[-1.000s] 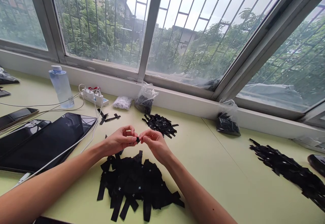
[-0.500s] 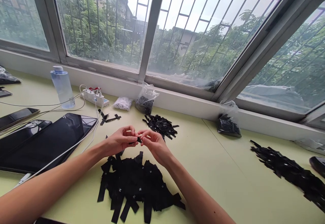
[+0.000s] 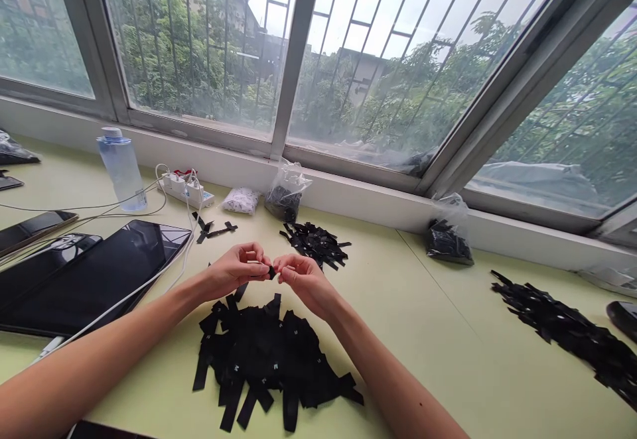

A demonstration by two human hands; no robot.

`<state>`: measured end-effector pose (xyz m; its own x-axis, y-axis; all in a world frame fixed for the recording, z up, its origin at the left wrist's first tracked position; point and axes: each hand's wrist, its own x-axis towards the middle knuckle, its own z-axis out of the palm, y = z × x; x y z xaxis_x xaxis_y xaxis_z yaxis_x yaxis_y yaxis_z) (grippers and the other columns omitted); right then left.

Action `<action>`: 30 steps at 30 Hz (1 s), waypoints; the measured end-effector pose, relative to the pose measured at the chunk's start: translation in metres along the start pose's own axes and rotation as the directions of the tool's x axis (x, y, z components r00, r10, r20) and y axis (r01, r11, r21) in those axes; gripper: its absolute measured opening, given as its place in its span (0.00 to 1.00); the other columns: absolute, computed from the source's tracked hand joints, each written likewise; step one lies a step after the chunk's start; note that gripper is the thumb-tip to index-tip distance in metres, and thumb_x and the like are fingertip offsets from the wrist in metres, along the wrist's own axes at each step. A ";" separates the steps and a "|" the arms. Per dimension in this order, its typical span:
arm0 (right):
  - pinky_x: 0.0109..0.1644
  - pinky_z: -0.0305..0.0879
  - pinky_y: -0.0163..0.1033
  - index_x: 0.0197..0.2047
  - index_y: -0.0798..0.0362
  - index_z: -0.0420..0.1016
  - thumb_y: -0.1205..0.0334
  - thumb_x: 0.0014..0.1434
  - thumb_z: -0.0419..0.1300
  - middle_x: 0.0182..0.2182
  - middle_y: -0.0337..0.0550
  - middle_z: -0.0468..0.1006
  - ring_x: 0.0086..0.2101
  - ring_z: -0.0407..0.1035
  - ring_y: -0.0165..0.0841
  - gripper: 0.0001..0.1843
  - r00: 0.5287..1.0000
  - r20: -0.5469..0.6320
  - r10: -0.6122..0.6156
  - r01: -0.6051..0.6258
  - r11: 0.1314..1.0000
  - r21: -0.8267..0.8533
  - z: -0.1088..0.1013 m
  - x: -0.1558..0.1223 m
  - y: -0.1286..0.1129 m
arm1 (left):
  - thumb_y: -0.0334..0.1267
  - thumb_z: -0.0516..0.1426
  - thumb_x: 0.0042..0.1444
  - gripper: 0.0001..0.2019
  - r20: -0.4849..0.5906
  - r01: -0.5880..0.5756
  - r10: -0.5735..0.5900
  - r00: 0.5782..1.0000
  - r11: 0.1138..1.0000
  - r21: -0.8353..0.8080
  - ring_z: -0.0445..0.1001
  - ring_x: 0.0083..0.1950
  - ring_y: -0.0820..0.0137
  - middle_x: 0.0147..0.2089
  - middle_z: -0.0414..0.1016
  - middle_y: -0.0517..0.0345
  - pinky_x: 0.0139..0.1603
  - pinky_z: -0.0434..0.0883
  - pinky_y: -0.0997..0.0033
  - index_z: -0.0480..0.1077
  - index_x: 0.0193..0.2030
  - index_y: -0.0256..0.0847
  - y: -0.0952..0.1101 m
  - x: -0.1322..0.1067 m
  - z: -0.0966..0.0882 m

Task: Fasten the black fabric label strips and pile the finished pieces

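My left hand [image 3: 237, 272] is closed in a pinch on a small black fabric label [image 3: 271, 272], whose end shows at the fingertips. Facing it, my right hand [image 3: 304, 282] has its thumb and fingers pinched at the label's right edge; what sits between those fingertips is too small to make out. Below both hands spreads a heap of black fabric labels [image 3: 263, 359], several with a white letter M. Just beyond the right hand lies a smaller pile of black strips [image 3: 316, 243].
Left are a tablet [image 3: 124, 266], phones, white cables, a power strip [image 3: 186, 190] and a water bottle [image 3: 122, 170]. Along the sill stand a white packet [image 3: 241, 201] and clear bags of black pieces [image 3: 283, 200] [image 3: 448, 237]. A long black row of labels [image 3: 567, 333] lies right.
The fingertips have shifted slightly around the small black label, and more of its end shows between the hands. The heaps lie as before; the view has tilted slightly.
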<state>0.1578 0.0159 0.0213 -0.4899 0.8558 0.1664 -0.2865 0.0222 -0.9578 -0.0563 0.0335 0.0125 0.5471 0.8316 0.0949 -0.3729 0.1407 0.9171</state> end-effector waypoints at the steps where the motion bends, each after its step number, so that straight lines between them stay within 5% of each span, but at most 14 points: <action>1: 0.47 0.65 0.39 0.33 0.51 0.79 0.54 0.54 0.73 0.44 0.43 0.77 0.43 0.69 0.34 0.12 1.000 0.008 0.009 -0.009 1.000 0.018 0.000 0.000 0.000 | 0.32 0.70 0.50 0.13 -0.008 -0.008 0.008 1.000 1.000 0.024 0.78 0.39 0.70 0.39 0.77 0.55 0.43 0.73 0.71 0.67 0.32 0.37 0.000 0.000 0.000; 5: 0.49 0.66 0.40 0.32 0.53 0.77 0.54 0.53 0.73 0.48 0.45 0.76 0.45 0.70 0.35 0.13 0.992 0.085 0.089 -0.095 0.993 0.074 -0.001 -0.002 -0.001 | 0.34 0.70 0.49 0.14 -0.029 -0.031 0.034 0.999 0.993 0.115 0.78 0.37 0.70 0.39 0.77 0.55 0.39 0.72 0.72 0.68 0.32 0.37 0.002 0.000 0.001; 13: 0.44 0.64 0.40 0.34 0.53 0.78 0.55 0.54 0.73 0.31 0.41 0.75 0.34 0.68 0.32 0.12 0.987 0.123 0.106 -0.117 0.989 0.085 -0.004 -0.002 0.005 | 0.35 0.71 0.48 0.15 0.000 -0.067 0.069 0.998 0.959 0.275 0.78 0.35 0.70 0.37 0.79 0.53 0.36 0.73 0.72 0.67 0.31 0.36 0.004 0.001 -0.001; 18: 0.42 0.63 0.39 0.32 0.53 0.80 0.55 0.52 0.73 0.28 0.40 0.75 0.32 0.68 0.32 0.11 0.992 0.102 0.069 -0.070 0.998 0.007 -0.008 -0.001 0.011 | 0.38 0.67 0.54 0.10 0.039 -0.206 0.218 0.975 0.827 0.523 0.79 0.37 0.68 0.37 0.81 0.51 0.40 0.75 0.68 0.71 0.33 0.36 0.004 -0.001 0.003; 21: 0.41 0.63 0.39 0.31 0.53 0.80 0.54 0.51 0.73 0.27 0.39 0.75 0.31 0.67 0.32 0.12 0.996 0.080 0.042 -0.036 0.997 -0.071 -0.010 0.001 0.009 | 0.34 0.63 0.59 0.03 0.110 -0.371 0.437 0.892 0.572 0.731 0.79 0.37 0.70 0.36 0.81 0.54 0.42 0.75 0.69 0.75 0.35 0.38 0.005 -0.003 0.006; 25: 0.40 0.65 0.40 0.33 0.52 0.80 0.56 0.56 0.70 0.30 0.40 0.77 0.32 0.69 0.33 0.08 0.994 0.047 -0.099 0.109 0.930 -0.351 0.000 0.000 0.001 | 0.30 0.61 0.61 0.02 0.291 -0.521 0.622 0.727 0.223 0.824 0.79 0.37 0.72 0.37 0.81 0.56 0.43 0.75 0.72 0.76 0.37 0.40 0.008 -0.004 0.004; 27: 0.41 0.66 0.39 0.34 0.51 0.80 0.61 0.61 0.66 0.33 0.42 0.78 0.34 0.70 0.34 0.04 0.965 0.073 -0.254 0.248 0.779 -0.576 0.009 -0.002 -0.002 | 0.29 0.61 0.61 0.03 0.356 -0.555 0.672 0.650 0.100 0.826 0.79 0.37 0.72 0.37 0.81 0.56 0.42 0.75 0.73 0.75 0.39 0.40 0.009 -0.005 0.001; 30: 0.43 0.65 0.40 0.37 0.51 0.78 0.71 0.67 0.55 0.35 0.43 0.78 0.36 0.69 0.34 0.11 0.868 0.226 -0.441 0.420 0.410 -0.810 0.020 -0.007 0.001 | 0.27 0.59 0.62 0.05 0.458 -0.609 0.698 0.551 -0.040 0.792 0.80 0.39 0.71 0.39 0.82 0.55 0.42 0.77 0.73 0.74 0.39 0.40 0.011 -0.007 -0.003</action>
<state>0.1444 -0.0009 0.0242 -0.4853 0.6162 0.6203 0.3439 0.7868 -0.5125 -0.0669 0.0309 0.0206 0.3842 0.3102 0.8696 0.2755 -0.9375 0.2127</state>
